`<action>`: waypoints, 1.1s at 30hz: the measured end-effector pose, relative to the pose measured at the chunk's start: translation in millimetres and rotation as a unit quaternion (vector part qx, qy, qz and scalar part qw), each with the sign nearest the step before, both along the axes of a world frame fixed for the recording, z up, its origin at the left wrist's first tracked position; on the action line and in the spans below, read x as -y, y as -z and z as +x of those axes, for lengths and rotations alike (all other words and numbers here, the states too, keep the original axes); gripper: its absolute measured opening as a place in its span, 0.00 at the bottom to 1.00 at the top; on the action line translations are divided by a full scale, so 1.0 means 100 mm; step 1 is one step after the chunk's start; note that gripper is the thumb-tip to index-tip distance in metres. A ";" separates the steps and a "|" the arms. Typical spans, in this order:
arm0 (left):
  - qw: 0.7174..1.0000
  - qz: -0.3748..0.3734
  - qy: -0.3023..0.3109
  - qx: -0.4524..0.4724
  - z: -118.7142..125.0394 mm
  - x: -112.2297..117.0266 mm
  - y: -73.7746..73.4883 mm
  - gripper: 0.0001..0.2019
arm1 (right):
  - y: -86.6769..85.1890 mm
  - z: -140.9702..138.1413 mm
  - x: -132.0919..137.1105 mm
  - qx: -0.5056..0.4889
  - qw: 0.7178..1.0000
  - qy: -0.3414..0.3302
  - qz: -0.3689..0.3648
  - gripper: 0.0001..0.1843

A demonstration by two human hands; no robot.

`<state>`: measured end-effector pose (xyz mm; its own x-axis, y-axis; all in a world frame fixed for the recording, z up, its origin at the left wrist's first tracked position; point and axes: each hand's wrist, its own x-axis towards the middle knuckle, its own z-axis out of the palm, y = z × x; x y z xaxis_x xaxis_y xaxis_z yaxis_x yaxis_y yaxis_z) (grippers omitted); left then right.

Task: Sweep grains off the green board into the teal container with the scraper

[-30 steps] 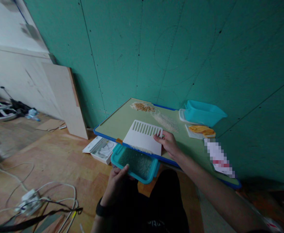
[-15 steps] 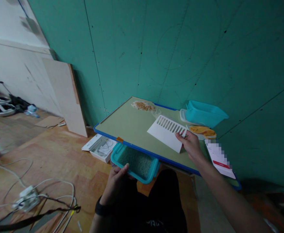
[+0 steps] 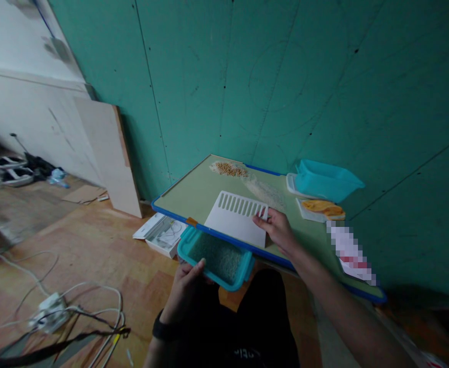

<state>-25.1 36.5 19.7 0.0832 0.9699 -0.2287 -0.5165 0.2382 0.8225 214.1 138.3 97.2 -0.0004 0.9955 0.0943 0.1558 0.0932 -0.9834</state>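
Clearly in sight, a white scraper (image 3: pixel 236 222), thin, flat and roughly four-sided, with a row of long rounded slots along the far side and a plain, unbroken near part. Also in hand, a turquoise tub (image 3: pixel 243 276), oblong, round-cornered and open at the top, with pale grains (image 3: pixel 220 258) spread across the inside.

Over the front of the green table (image 3: pixel 186 197), close to the blue edging (image 3: pixel 171 213), the scraper, stretching leftward from the right hand (image 3: pixel 276 230); cannot tell whether flat on the surface or slightly raised. Just beyond, a streak of pale grain (image 3: pixel 263 190), with a patch of brown beans (image 3: pixel 230 169) farther back. Toward the back right, a second turquoise tub (image 3: pixel 326 180) near the wall. Lower down, at the front of the table and below the edging, the first tub, reaching rightward from the left hand (image 3: pixel 189 276).

On the right, a narrow pinch at the scraper's slotted corner: thumb across the upper face, remaining fingers partly hidden behind. On the left, closed around the tub's near left rim, with thumb on top and the other fingers mostly out of sight underneath.
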 end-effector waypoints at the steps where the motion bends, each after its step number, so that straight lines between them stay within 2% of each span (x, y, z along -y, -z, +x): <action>1: 1.000 0.000 -0.001 0.004 0.00 0.00 0.01 0.19 | 0.00 -0.01 0.01 -0.002 1.000 -0.001 -0.002 0.20; 7: 1.000 0.004 -0.005 -0.008 -0.02 0.00 0.09 0.19 | 0.02 -0.03 0.03 0.000 1.000 0.008 0.002 0.21; 14: 1.000 0.011 -0.005 -0.014 -0.02 -0.01 0.07 0.19 | 0.05 -0.04 0.05 -0.004 1.000 0.014 -0.001 0.21; 20: 1.000 0.007 -0.015 -0.022 -0.02 -0.02 0.07 0.19 | -0.06 0.01 0.13 0.012 1.000 0.004 0.008 0.21; 26: 0.999 -0.001 -0.011 -0.038 -0.03 -0.03 0.11 0.20 | -0.19 0.29 0.27 -0.061 0.995 0.078 0.010 0.25; 33: 0.999 -0.007 -0.018 -0.042 -0.06 -0.06 0.23 0.21 | -0.19 0.25 0.30 0.002 0.998 0.055 0.037 0.24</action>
